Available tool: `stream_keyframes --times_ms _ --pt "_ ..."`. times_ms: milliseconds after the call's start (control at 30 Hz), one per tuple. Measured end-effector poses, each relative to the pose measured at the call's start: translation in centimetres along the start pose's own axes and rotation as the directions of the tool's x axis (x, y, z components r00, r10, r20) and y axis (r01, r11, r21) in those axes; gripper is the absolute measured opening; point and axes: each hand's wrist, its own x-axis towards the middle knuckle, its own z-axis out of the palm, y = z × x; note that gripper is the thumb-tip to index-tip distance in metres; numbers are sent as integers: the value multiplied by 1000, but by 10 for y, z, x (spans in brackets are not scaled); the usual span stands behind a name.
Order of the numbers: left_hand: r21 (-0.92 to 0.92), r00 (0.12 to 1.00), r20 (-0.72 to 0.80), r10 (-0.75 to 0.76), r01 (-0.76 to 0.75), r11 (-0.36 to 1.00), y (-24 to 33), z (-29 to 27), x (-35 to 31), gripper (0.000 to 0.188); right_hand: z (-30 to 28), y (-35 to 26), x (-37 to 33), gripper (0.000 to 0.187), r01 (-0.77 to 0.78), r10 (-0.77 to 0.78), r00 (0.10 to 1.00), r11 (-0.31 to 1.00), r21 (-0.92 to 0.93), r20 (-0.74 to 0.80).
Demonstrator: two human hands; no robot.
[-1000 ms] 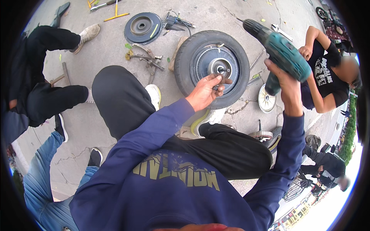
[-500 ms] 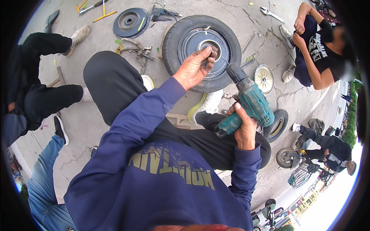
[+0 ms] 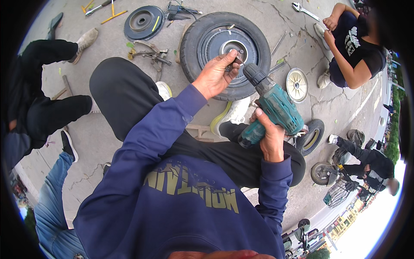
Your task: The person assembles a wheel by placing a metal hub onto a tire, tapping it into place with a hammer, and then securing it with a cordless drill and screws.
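Observation:
A teal cordless drill [image 3: 281, 108] is gripped by its handle in my right hand [image 3: 271, 139], its black chuck [image 3: 255, 74] pointing up and left. Close to the drill's bit tip, my left hand [image 3: 217, 76] pinches something small between thumb and fingers; I cannot make out its kind. Beneath the left hand lies a scooter-type wheel with a black tyre [image 3: 189, 60], flat on the ground. Its dark hub cover has a pale metal ring [image 3: 246, 48] round the centre opening, partly hidden by my fingers.
Beyond lie a dark round hub cover [image 3: 131, 30], a metal puller [image 3: 153, 55], an adjustable wrench [image 3: 305, 11] and a yellow-handled tool [image 3: 113, 17]. A pale disc [image 3: 296, 88] and another tyre [image 3: 318, 136] are at right. People are on both sides; one person squats at the upper right [image 3: 360, 56].
My right hand has shifted the drill up and left, so its tip now meets the pinching fingers of my left hand. The left hand has barely moved.

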Motion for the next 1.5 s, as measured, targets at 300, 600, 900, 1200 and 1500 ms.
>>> stream_keyframes --times_ms 300,600,900,1200,1500 --pt "194 996 -93 12 6 981 11 -9 2 18 -1 13 13 25 286 -277 957 830 -479 91" --pt "-59 970 -234 -63 50 997 -1 -33 20 25 23 22 40 31 202 -206 976 734 -648 71" --pt "319 745 -571 344 -185 929 20 -42 52 25 74 25 107 25 162 -133 987 794 -586 93" --pt "882 607 -282 743 -142 450 20 -91 83 28 99 13 162 20 97 -9 989 788 -609 147" --pt "960 656 -218 723 10 280 31 -83 76 32 99 -9 197 16 142 46 974 643 -753 223"
